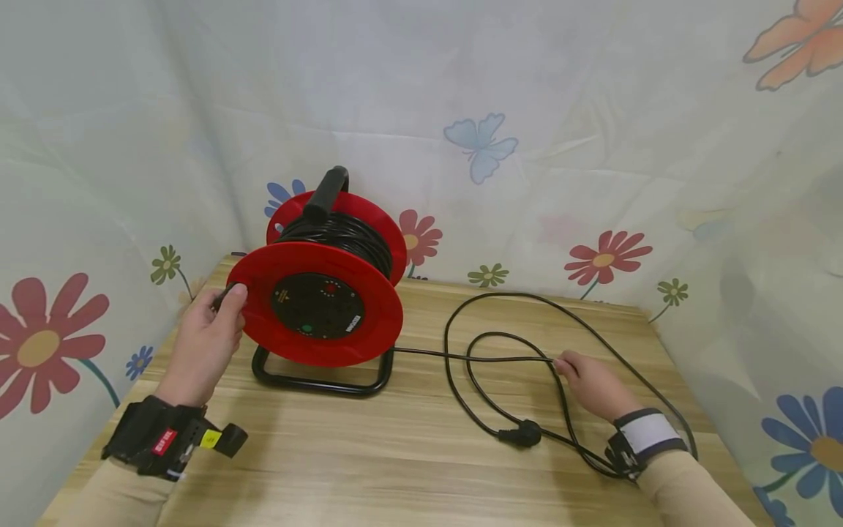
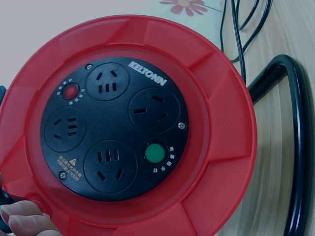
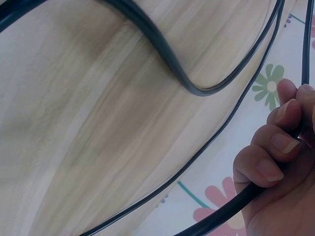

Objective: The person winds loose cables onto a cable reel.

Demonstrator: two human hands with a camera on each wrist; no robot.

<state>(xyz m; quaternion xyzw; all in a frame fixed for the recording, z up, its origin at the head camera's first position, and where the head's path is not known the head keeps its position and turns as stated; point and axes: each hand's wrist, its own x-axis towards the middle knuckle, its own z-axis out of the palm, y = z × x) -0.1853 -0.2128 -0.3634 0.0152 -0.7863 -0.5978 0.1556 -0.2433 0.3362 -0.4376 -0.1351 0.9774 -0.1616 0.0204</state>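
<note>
A red cable reel (image 1: 316, 304) with a black socket panel (image 2: 113, 128) stands on a black tube frame (image 1: 323, 388) at the left of the table. Black cable (image 1: 342, 238) is wound between its two discs. At the front disc's left edge, my left hand (image 1: 207, 340) grips a small black crank knob (image 1: 224, 296), mostly hidden by the fingers. My right hand (image 1: 596, 384) has its fingers curled round the loose cable (image 3: 226, 211), right of the reel. From the reel to that hand the cable runs nearly straight. Its black plug (image 1: 522, 433) lies on the table.
Loose cable loops (image 1: 454, 322) spread over the right half of the wooden table (image 1: 395, 468). A flower-printed cloth (image 1: 395, 88) hangs behind and along both sides. The reel's black carrying handle (image 1: 327, 194) stands up at the top.
</note>
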